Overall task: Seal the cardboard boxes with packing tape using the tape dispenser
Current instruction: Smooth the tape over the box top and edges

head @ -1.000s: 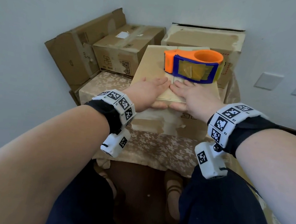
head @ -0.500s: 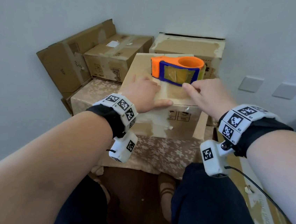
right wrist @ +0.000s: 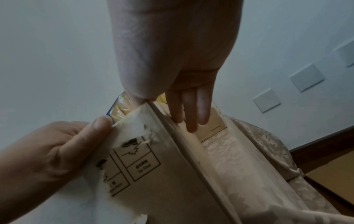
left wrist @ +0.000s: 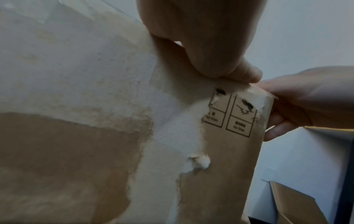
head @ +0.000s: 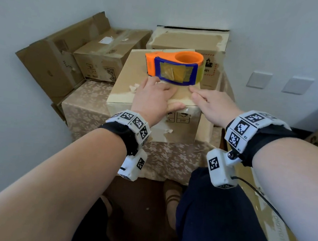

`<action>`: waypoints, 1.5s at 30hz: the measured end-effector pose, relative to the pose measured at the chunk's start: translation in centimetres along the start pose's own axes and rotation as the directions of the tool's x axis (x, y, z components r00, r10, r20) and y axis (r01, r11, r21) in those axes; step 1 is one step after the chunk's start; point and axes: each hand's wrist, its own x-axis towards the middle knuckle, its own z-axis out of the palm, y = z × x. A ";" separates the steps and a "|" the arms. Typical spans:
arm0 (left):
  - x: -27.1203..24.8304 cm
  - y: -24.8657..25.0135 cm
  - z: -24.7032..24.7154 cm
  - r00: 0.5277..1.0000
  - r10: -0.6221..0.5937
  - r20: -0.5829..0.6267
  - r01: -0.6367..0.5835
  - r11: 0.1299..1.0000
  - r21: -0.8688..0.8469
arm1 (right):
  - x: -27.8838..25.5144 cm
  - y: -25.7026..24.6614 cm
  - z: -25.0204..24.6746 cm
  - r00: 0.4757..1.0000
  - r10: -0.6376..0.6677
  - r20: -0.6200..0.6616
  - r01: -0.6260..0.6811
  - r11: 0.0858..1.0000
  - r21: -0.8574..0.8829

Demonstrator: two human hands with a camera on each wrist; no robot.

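1. The left hand (head: 154,98) lies flat, fingers straight, pressing the top of the worn brown cardboard box (head: 126,85) on the cloth-covered bench (head: 169,158); if it lifts, the flaps could spring up.
2. The orange-and-blue plastic tape dispenser (head: 174,68) sits on the box's far edge; a nudge could tip it off.
3. The right hand (head: 212,104) reaches open toward it, holding nothing; its fingertips are hard to make out; the flap seam is hidden.

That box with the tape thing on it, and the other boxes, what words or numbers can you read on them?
"481": on the back box, under a red warning sign.
"No Step": seemingly, blurred, under a picture sign on the front box.
Left box: square code and white label, too small to read.
Wristbands: "R2", plus square code patterns.
Tape dispenser: no words.
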 end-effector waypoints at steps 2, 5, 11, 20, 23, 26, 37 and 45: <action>0.1 0.2 -0.1 1.000 0.011 -0.006 -0.011 0.999 0.036 | -0.1 0.0 0.2 1.000 -0.006 -0.008 0.006 1.000 0.016; 0.2 0.4 0.1 1.000 0.019 0.019 -0.020 0.997 0.069 | -0.4 -0.5 -0.1 1.000 0.023 0.010 -0.023 1.000 0.016; 0.4 0.5 -0.1 0.999 0.045 0.011 -0.046 0.991 0.123 | -0.6 -1.1 -0.5 0.996 0.078 0.047 -0.082 0.994 0.069; 1.1 2.1 -0.6 0.995 -0.093 0.027 0.087 0.979 0.186 | 0.0 -0.1 -0.7 0.985 0.124 0.119 -0.145 0.972 0.186; 1.0 3.1 0.1 0.990 -0.139 -0.012 0.138 0.966 0.218 | 0.2 0.2 -0.8 0.982 0.126 0.142 -0.158 0.957 0.244; 1.0 3.5 0.8 0.984 -0.171 -0.044 0.177 0.962 0.207 | 0.4 0.5 -0.8 0.981 0.121 0.152 -0.161 0.945 0.285; 0.8 4.5 0.4 0.983 -0.185 -0.004 0.181 0.954 0.240 | 0.8 0.9 -0.5 0.982 0.109 0.152 -0.150 0.944 0.292; 1.2 4.8 0.6 0.974 -0.225 -0.032 0.227 0.955 0.191 | 0.8 1.0 -0.6 0.984 0.088 0.156 -0.132 0.944 0.302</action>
